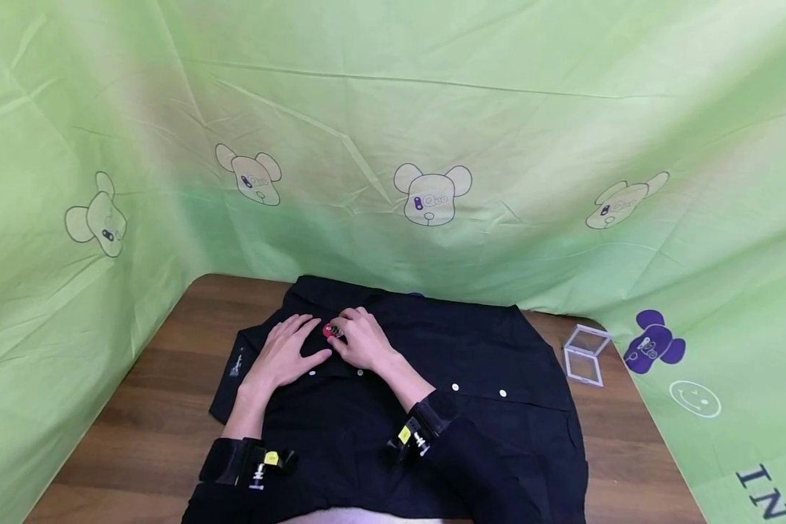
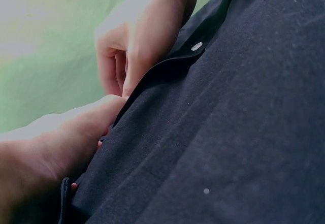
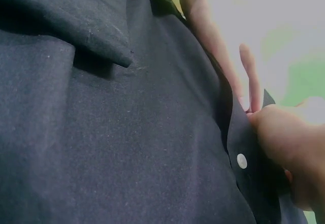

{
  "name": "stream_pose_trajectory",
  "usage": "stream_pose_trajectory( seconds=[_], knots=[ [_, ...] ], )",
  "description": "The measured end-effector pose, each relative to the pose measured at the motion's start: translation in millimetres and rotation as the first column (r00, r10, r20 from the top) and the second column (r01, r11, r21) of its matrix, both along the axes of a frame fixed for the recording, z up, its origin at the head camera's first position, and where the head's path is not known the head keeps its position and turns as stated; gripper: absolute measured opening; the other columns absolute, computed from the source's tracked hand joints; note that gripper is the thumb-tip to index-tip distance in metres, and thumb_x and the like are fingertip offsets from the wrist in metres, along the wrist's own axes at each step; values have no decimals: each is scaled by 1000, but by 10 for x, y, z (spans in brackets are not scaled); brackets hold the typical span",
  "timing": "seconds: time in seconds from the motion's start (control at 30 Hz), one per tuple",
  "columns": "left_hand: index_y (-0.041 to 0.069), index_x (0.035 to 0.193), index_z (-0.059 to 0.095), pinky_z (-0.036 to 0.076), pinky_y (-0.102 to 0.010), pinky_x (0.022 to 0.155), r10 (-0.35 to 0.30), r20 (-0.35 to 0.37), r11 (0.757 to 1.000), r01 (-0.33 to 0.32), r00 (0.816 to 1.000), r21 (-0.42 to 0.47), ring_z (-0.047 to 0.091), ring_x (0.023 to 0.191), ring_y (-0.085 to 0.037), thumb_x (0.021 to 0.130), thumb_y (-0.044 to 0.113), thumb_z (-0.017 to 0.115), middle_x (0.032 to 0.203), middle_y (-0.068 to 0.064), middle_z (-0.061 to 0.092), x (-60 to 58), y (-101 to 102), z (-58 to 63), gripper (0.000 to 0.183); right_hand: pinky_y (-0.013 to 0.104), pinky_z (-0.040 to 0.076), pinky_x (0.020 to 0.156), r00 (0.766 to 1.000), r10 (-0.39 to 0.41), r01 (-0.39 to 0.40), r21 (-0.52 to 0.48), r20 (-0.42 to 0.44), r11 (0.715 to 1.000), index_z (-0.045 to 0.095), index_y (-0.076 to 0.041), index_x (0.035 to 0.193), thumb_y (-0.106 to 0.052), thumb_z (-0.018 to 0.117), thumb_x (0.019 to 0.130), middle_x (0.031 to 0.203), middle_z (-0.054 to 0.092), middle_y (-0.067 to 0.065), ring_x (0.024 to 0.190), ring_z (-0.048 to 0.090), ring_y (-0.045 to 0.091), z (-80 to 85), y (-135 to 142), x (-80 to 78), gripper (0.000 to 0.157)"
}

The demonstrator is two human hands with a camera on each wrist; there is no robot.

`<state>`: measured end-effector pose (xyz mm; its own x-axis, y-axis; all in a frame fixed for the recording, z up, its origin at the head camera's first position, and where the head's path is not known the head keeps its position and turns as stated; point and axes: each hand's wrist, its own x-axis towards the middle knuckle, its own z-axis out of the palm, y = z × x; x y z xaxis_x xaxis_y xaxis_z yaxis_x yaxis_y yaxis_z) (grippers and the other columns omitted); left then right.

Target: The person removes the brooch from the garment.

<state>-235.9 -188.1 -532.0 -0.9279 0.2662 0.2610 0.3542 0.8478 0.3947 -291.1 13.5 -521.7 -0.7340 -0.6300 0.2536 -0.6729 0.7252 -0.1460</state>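
Note:
A black button-up shirt lies spread out, with small white buttons along its front. On its upper left part sits a small round red badge with a dark and white print. My right hand has its fingertips and thumb on this badge, with the fingers bent. Just left of it, my left hand rests on the cloth, fingers extended and thumb apart. Both wrist views show the hands meeting at the shirt's front edge; the badge is hidden there.
The shirt covers much of a brown wooden table. At the table's right edge stands a small hinged clear case, its lid raised. A green curtain printed with bear heads hangs behind and at both sides.

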Motion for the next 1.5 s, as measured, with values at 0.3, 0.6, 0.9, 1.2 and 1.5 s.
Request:
stream_pose_trajectory(
  seconds=[0.3,0.6,0.9,1.2,1.5],
  knots=[
    [3,145,59,26,-65,114,-5,-8,1000,5,1000,17,35,142,-42,99,43,65,150,-21,50,13,8,23,61,37,48,97,995,52,-40,-136,84,990,76,-12,123,-31,73,96,120,68,4,110,56,19,26,66,-29,33],
    [3,143,61,33,-65,108,-42,-47,996,45,998,72,44,136,-36,107,31,56,146,-19,55,-35,18,93,46,35,47,99,990,80,-48,-246,118,968,76,-8,121,-28,72,97,118,69,4,111,58,18,76,113,-56,31],
    [-1,133,67,42,-61,102,-57,-138,989,74,989,126,54,126,-38,102,17,63,137,-21,62,-117,51,185,36,34,47,98,987,113,-69,-337,115,939,77,-8,116,-25,74,95,115,71,3,110,60,13,96,133,-89,27],
    [2,121,73,48,-54,95,-17,-204,966,69,979,250,60,117,-32,95,11,73,128,-14,67,-132,117,130,28,34,50,97,980,109,-35,-395,164,918,79,-12,112,-29,76,93,111,74,-3,108,62,10,141,139,-93,25],
    [5,112,77,50,-47,95,9,-235,928,79,972,364,63,114,-22,92,8,76,119,-6,72,-190,158,7,21,31,50,96,962,68,39,-379,264,924,79,-17,112,-35,74,94,111,74,-6,108,61,7,211,168,-85,26]
  ],
)
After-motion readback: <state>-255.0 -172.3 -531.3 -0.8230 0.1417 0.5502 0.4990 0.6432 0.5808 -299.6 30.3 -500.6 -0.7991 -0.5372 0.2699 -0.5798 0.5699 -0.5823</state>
